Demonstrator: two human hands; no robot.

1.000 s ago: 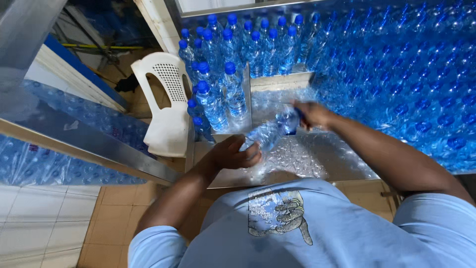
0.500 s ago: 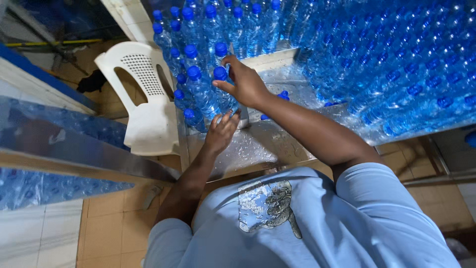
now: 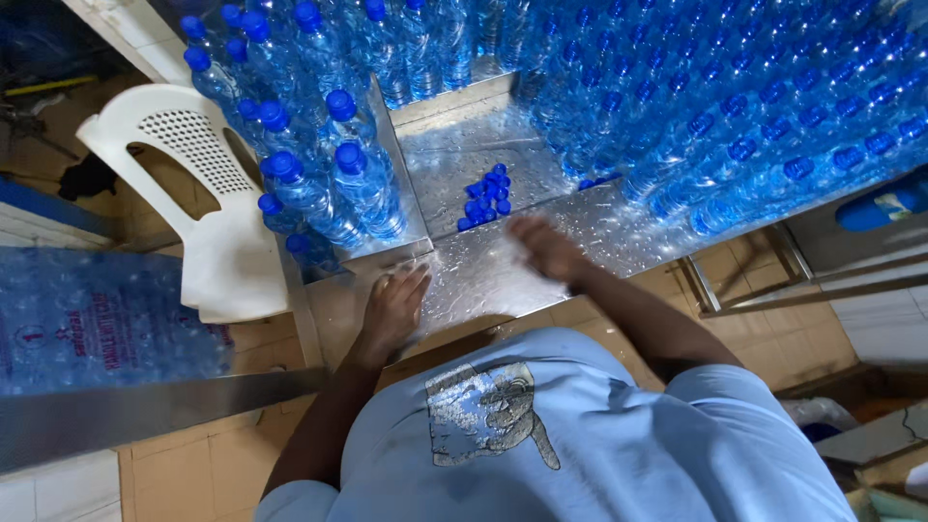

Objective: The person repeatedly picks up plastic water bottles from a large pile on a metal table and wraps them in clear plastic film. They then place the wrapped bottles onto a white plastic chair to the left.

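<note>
Left hand (image 3: 394, 307): flat, palm down, fingers open and together, resting on the near left part of the metal table (image 3: 483, 275); nothing held.

Right hand (image 3: 547, 249): blurred, low over the table just right of the left hand, apart from it; fingers appear loose with nothing between them, though blur hides the fingertips.

Loose blue caps (image 3: 485, 196): small cluster lying on the bare steel, just far of both hands, nearest the right hand, touched by neither.

Metal table: shiny sheet surface, wet-looking, with an upright divider wall on the left of the bare patch.

Bottles at left (image 3: 329, 179): clear plastic, blue caps, standing upright in a tight group left of the divider, far left of the left hand.

Bottles at right (image 3: 735, 106): large packed mass, clear with blue caps, filling the far right and far centre of the table.

White plastic chair (image 3: 208, 198): perforated back, standing on the tiled floor left of the table.

Wrapped bottle pack (image 3: 97, 319): blue-tinted film, far left, near edge.

Light blue shirt (image 3: 580, 445): printed figure on the chest, filling the near foreground.
</note>
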